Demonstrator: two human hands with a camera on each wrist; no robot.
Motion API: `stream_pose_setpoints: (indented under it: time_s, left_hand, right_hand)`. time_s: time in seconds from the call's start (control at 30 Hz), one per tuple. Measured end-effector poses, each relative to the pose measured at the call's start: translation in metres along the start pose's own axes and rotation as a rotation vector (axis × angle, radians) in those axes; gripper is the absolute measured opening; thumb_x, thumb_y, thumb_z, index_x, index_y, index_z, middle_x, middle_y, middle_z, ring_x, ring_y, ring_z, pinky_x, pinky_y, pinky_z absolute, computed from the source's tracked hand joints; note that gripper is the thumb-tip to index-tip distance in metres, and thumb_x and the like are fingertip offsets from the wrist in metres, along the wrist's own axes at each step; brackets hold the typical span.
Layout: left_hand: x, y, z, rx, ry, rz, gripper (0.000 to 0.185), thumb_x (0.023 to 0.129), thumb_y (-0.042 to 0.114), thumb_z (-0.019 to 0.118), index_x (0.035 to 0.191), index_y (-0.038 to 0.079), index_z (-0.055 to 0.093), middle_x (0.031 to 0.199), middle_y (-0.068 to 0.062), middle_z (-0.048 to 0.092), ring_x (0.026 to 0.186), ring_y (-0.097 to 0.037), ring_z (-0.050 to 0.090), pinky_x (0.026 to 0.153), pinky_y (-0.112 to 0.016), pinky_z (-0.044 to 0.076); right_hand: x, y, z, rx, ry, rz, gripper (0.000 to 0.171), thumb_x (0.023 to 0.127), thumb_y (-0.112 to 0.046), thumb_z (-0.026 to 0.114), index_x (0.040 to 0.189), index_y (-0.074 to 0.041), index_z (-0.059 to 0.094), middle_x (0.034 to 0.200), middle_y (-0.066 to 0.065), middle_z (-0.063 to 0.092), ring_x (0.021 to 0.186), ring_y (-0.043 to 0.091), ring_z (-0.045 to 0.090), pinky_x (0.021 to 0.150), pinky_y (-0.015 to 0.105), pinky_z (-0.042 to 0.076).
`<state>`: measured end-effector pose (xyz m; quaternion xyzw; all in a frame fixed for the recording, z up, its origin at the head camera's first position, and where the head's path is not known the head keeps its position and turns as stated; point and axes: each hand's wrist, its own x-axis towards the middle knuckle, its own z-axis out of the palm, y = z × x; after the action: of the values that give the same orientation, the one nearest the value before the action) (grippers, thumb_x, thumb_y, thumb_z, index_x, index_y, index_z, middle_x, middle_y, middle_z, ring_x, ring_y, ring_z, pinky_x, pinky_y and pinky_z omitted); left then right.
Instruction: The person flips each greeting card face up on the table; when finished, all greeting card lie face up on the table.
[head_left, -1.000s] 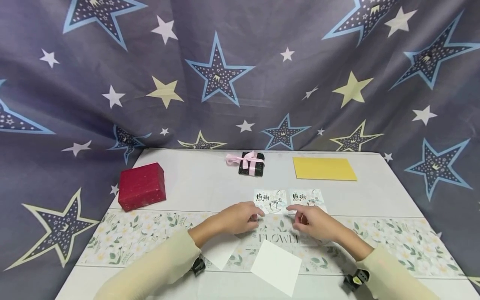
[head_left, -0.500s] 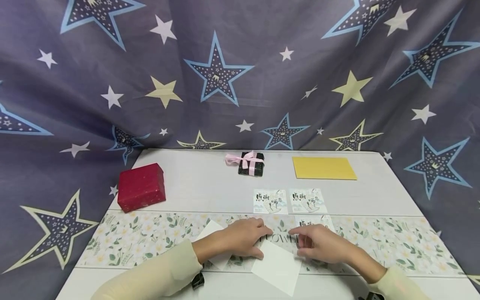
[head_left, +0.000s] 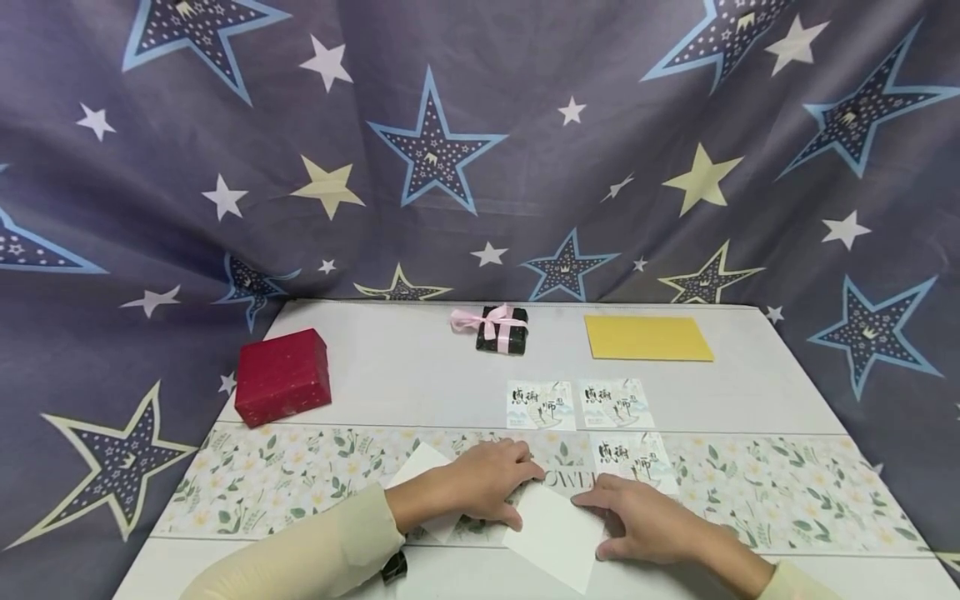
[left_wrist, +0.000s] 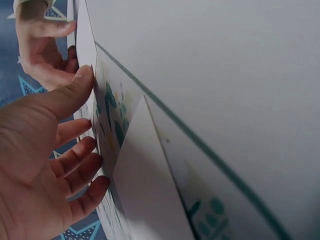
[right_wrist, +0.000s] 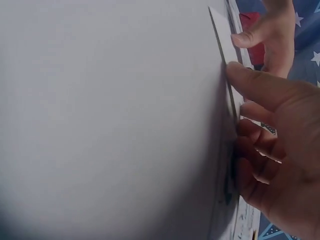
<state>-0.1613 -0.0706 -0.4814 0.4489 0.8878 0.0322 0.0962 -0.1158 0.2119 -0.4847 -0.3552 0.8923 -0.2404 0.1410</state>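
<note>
Blank white card (head_left: 553, 533) lies on the near part of the floral paper strip (head_left: 787, 487), turned diamond-wise, one corner over the strip's near edge onto the table (head_left: 390, 367). My left hand (head_left: 483, 479) touches its upper left edge with thumb and fingertips; fingers relaxed, nearly straight, nothing gripped. My right hand (head_left: 641, 521) touches the card's right corner, thumb at the lower edge, fingers loosely extended; nothing pinched as far as the head view shows. Right wrist view: thumb laid against the card's edge, consistent with that. Judgement: both hands bracket the card from opposite sides so it can be squared or slid without creasing.

A second white card (head_left: 427, 475) lies partly under my left wrist. Just beyond my right hand a printed sticker (head_left: 633, 457) lies on the strip. Two more printed stickers (head_left: 540, 404) (head_left: 615, 403) lie side by side on the bare table just past the strip's far edge. Farther back: small black box with pink ribbon (head_left: 501, 327), yellow envelope (head_left: 647, 337), red box (head_left: 283, 375) at the left.

Change against one second ago: both hands were then at the two far stickers; they have since come toward me onto the white card. The third sticker, then hidden under my right hand, is now uncovered on the strip. The boxes and envelope have not moved.
</note>
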Motion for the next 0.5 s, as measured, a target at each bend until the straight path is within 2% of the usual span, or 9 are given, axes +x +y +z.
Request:
stream_pose_setpoints:
  time_s: [0.3, 0.5]
  left_hand:
    - [0.005, 0.003, -0.002, -0.059, -0.012, -0.012, 0.062, 0.074, 0.055, 0.084, 0.126, 0.027, 0.065, 0.111, 0.010, 0.060, 0.092, -0.002, 0.050, 0.085, -0.021, 0.047]
    - [0.011, 0.003, -0.005, -0.147, -0.066, -0.054, 0.060, 0.071, 0.050, 0.088, 0.120, 0.026, 0.065, 0.114, 0.011, 0.059, 0.097, -0.002, 0.050, 0.096, -0.023, 0.047]
  right_hand:
    - [-0.003, 0.000, 0.008, 0.009, 0.035, 0.015, 0.053, 0.080, -0.033, 0.085, 0.128, -0.015, 0.070, 0.092, -0.019, 0.053, 0.073, -0.008, 0.046, 0.066, 0.015, 0.042]
    - [-0.001, 0.001, 0.009, 0.014, 0.062, 0.010, 0.052, 0.079, -0.034, 0.085, 0.125, -0.016, 0.069, 0.093, -0.017, 0.053, 0.076, -0.006, 0.046, 0.068, 0.017, 0.042]
